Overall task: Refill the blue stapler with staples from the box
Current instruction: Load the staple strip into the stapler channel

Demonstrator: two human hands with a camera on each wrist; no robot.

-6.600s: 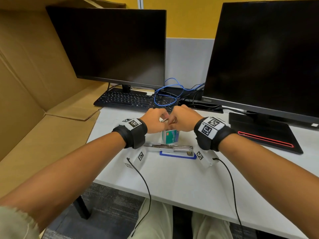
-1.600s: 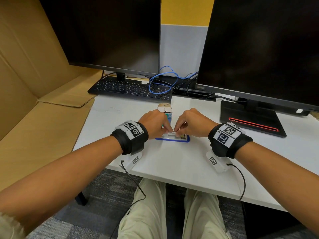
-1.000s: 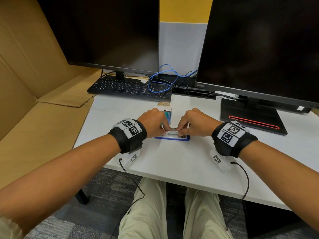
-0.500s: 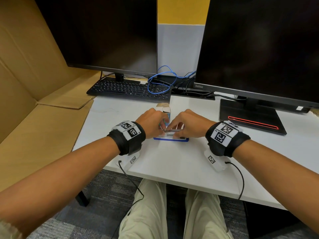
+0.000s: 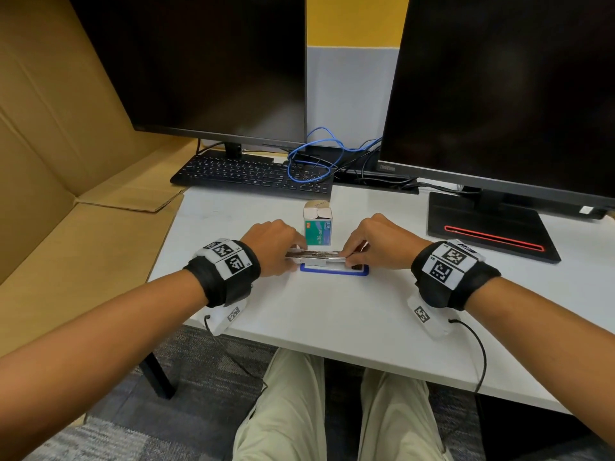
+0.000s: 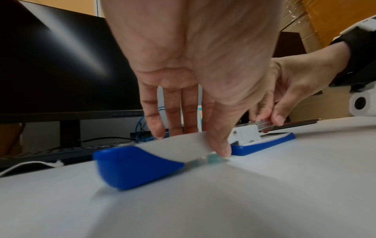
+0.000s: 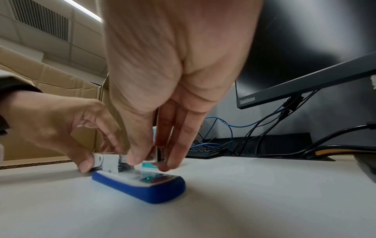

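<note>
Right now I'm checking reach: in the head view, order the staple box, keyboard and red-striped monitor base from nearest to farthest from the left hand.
From the left hand:
1. Staple box, just right of it, behind the stapler.
2. Keyboard, farther back.
3. Red-striped monitor base, far right, past the right hand.

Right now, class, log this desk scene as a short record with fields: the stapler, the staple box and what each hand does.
stapler: blue-and-white plastic stapler, opened flat on the white desk
staple box: small green-and-white cardboard box, upright behind the stapler, top flap open
left hand: holds the folded-back lid
right hand: pinches the metal staple rail
</note>
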